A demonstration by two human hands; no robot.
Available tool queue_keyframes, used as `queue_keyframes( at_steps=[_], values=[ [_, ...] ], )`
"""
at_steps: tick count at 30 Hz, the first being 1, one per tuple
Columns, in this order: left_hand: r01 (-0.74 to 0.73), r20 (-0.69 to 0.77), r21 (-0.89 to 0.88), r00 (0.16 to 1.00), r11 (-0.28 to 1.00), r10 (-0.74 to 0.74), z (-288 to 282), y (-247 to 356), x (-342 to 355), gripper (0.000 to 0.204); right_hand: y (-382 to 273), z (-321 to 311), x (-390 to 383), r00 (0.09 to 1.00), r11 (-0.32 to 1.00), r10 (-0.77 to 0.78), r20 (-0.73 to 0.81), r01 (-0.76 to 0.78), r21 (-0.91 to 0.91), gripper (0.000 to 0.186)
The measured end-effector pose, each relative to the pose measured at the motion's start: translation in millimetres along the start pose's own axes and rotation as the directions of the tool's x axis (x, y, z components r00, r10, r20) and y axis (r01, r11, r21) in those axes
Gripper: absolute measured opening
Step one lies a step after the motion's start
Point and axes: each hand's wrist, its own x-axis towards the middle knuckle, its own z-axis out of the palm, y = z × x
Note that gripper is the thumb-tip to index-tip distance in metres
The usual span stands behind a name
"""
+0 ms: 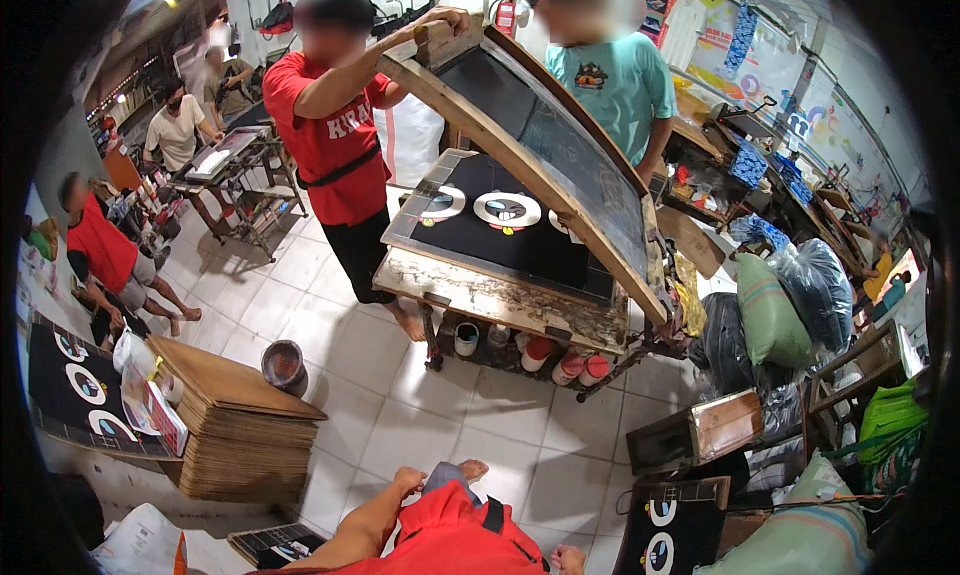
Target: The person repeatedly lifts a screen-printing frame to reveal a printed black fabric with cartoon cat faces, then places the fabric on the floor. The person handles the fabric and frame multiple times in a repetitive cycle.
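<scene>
My left hand (408, 481) hangs loosely curled beside my grey shorts, with nothing visible in it. My right hand (568, 560) is curled at the lower edge beside my red shirt, partly cut off, with nothing visible in it. Ahead, a co-worker in red (330, 145) grips a raised wooden-framed screen (515, 110) above a worktable (470, 285), where black fabric with white cartoon eye prints (505, 210) lies. A person in teal (610, 95) stands behind it. Printed black boards lie at my lower right (660, 535) and far left (95, 395).
A cardboard stack (240, 445) and a bucket (284, 368) stand left. Paint containers (537, 355) sit under the worktable. Sacks (760, 310), bags and a wooden box (722, 430) crowd the right. Other people work near another table (230, 150) at back left; one in red (100, 245) stands left.
</scene>
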Motion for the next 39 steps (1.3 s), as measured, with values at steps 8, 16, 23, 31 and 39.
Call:
queue_keyframes(
  at_steps=[8, 16, 23, 31, 39],
  values=[
    [0.046, -0.01, 0.005, 0.999, 0.999, -0.046, -8.1, -24.7, -0.4, 0.024, 61.7, -12.0, -3.9, 0.985, 0.982, 0.157, 0.069, -0.148, -0.115, 0.012],
    [-0.023, 0.074, 0.042, 0.997, 0.999, 0.02, -6.4, -26.0, 7.1, 0.022, 51.0, -19.0, -15.5, 0.986, 0.99, 0.083, 0.147, -0.065, -0.123, 0.018],
    [0.023, 0.031, 0.016, 0.999, 1.0, -0.023, -7.2, -30.0, 11.3, 0.021, 9.0, -1.7, -24.0, 0.996, 0.994, 0.084, 0.021, -0.082, -0.067, 0.012],
    [-0.001, 0.0, 0.089, 1.0, 0.996, 0.001, -18.4, -36.2, 21.4, 0.022, -26.1, 20.0, -52.8, 0.996, 0.99, 0.083, -0.022, -0.085, -0.108, 0.02],
    [-0.05, 0.018, 0.158, 0.999, 0.986, 0.048, -20.7, -4.1, -0.8, 0.028, 15.7, 13.1, -7.5, 0.999, 0.994, 0.032, 0.001, -0.032, -0.102, 0.013]
  ],
)
